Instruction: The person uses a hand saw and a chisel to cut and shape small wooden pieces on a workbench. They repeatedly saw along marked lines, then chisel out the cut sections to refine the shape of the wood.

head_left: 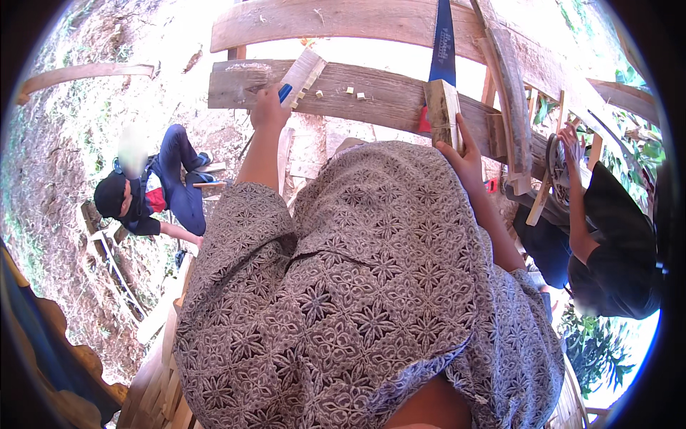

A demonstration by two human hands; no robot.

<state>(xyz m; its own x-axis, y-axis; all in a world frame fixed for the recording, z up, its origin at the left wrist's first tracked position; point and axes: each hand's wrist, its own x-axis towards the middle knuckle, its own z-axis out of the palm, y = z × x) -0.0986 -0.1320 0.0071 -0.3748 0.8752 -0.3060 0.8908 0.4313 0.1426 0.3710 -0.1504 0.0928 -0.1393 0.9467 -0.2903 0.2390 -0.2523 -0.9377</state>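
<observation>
My left hand (270,107) is closed at the near edge of a weathered plank (386,89), by a pale, flat piece of wood (306,70). A slim blue object (284,93) shows at its fingers; its kind is hard to make out. On the right, my right hand (463,151) grips a short wooden block (443,114) between thumb and fingers. A handsaw (443,46) with a dark blue blade lies across the planks, partly hidden by the block. Red, perhaps its handle, shows beside the block. Small wood offcuts (349,91) sit on the plank between my hands.
Another long plank (343,21) runs beyond the first, with a gap between. An upright board (511,107) stands at right. A person in black (607,243) handles wood strips at right; another person (161,179) sits low on the left ground. A curved wooden strip (86,71) lies far left.
</observation>
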